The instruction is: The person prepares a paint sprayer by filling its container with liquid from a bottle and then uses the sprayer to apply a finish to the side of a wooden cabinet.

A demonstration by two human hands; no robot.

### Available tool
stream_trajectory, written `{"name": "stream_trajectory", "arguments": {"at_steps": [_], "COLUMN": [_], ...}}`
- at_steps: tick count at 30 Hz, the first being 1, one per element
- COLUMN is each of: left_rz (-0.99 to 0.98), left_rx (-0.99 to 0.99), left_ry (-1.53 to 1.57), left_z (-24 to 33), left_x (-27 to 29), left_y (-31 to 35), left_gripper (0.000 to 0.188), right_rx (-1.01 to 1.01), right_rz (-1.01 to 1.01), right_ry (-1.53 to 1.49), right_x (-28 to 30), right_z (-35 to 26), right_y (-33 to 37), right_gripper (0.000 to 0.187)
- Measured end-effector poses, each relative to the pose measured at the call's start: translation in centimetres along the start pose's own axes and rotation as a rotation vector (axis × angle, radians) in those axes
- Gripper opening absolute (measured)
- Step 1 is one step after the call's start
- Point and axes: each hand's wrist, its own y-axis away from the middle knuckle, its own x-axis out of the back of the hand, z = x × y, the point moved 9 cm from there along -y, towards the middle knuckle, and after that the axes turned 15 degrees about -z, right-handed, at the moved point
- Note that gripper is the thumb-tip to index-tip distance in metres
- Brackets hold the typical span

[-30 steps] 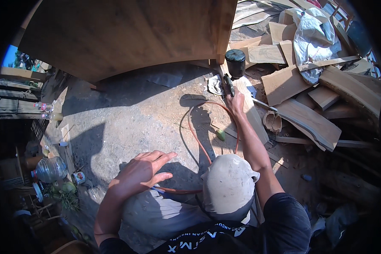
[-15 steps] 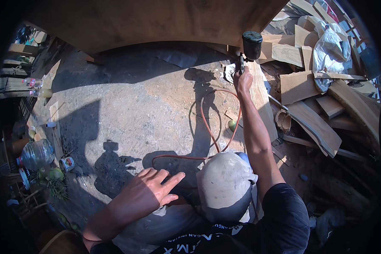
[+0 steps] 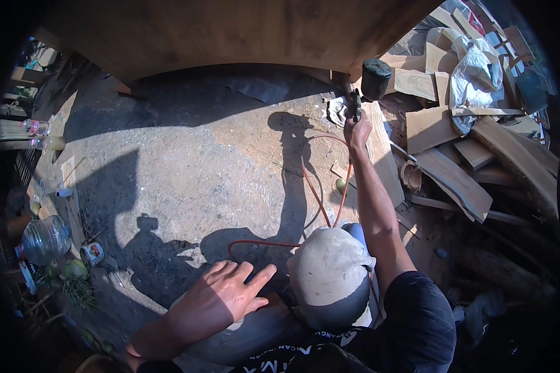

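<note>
My right hand (image 3: pixel 358 132), arm stretched forward, is wrapped round the grip of a spray gun (image 3: pixel 356 105). A dark cup (image 3: pixel 376 79) sits on the gun, close to the lower right corner of a large brown wooden panel (image 3: pixel 249 37). A reddish hose (image 3: pixel 306 171) loops over the ground below that hand and passes by my right knee (image 3: pixel 328 270). My left hand (image 3: pixel 221 297) hovers over or rests on my left leg, which cannot be told apart. Its fingers are loosely spread and hold nothing.
Wood offcuts (image 3: pixel 432 127) and a whitish plastic sack (image 3: pixel 476 78) are piled at right. A long board (image 3: pixel 382 158) lies beside the pile. On the left are a large clear plastic jug (image 3: pixel 46 239), a small can (image 3: pixel 92 253) and bottles (image 3: pixel 50 143). Concrete ground (image 3: pixel 211 168) lies between.
My right hand and the spray gun have lowered slightly, a little away from the panel. The view has shifted a bit; my left hand keeps its spread pose.
</note>
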Motion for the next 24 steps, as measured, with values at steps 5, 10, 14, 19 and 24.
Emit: {"name": "stream_trajectory", "arguments": {"at_steps": [5,10,14,19,24], "left_rz": [-0.015,-0.022,-0.005,-0.066,-0.09], "left_rx": [-0.001,0.007,0.065,0.188,0.223], "left_ry": [-0.025,-0.031,-0.036,0.003,-0.009], "left_z": [1.6,3.5,4.2,3.9,3.8], "left_x": [0.3,0.0,0.2,0.1,0.7], "left_y": [-0.6,-1.4,-1.8,-2.3,-3.4], "left_gripper": [0.061,0.061,0.062,0.064,0.064], "right_rx": [-0.21,-0.194,-0.031,0.119,0.007], "right_rz": [-0.064,-0.113,-0.146,-0.197,-0.205], "right_ry": [-0.286,-0.458,-0.615,-0.36,-0.285], "right_x": [1.5,1.7,1.1,0.4,4.6], "right_z": [3.4,2.1,-1.9,-4.9,-2.1], "right_y": [1.5,1.5,1.8,1.7,2.4], "right_gripper": [0.028,0.025,0.032,0.047,0.036]}}
